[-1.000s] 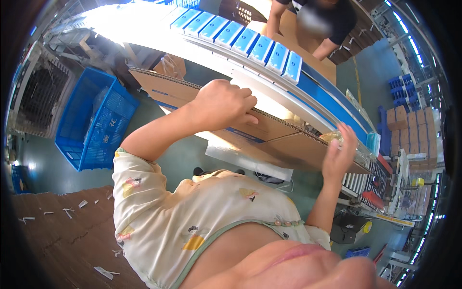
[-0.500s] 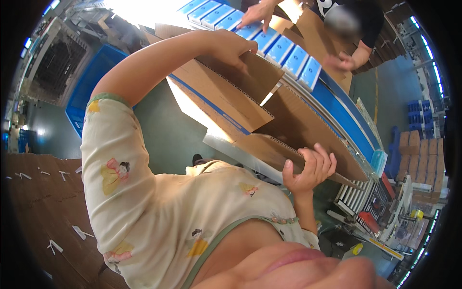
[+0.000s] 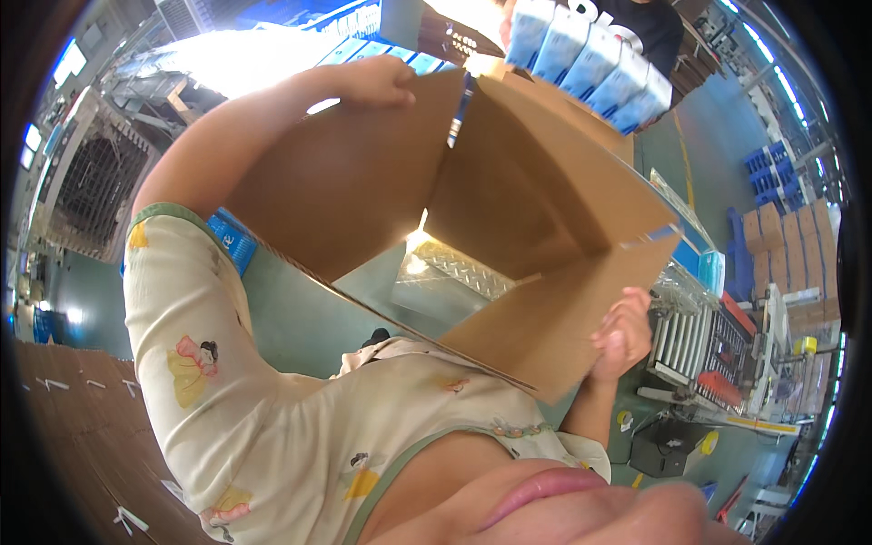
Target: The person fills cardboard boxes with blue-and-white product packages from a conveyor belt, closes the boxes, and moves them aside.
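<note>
I hold a large brown cardboard box (image 3: 363, 182) up in front of my chest, unfolded into a tube with both ends open, so the floor shows through it. My left hand (image 3: 372, 82) grips the box's upper edge, arm stretched out. Gripping the edge of the lower flap (image 3: 545, 336) is my right hand (image 3: 622, 331), its fingers curled around it. My pale patterned shirt (image 3: 272, 427) fills the lower middle of the view.
Another person (image 3: 654, 27) stands beyond the box holding a row of several blue-and-white cartons (image 3: 581, 54). A roller conveyor (image 3: 690, 341) is on the right, a blue crate (image 3: 232, 241) on the left, flat cardboard stacks (image 3: 73, 409) at lower left.
The flat box has been lifted off the pile, opened out and brought close to me. My right hand moved from open air onto the lower flap. The other person now holds cartons above the box.
</note>
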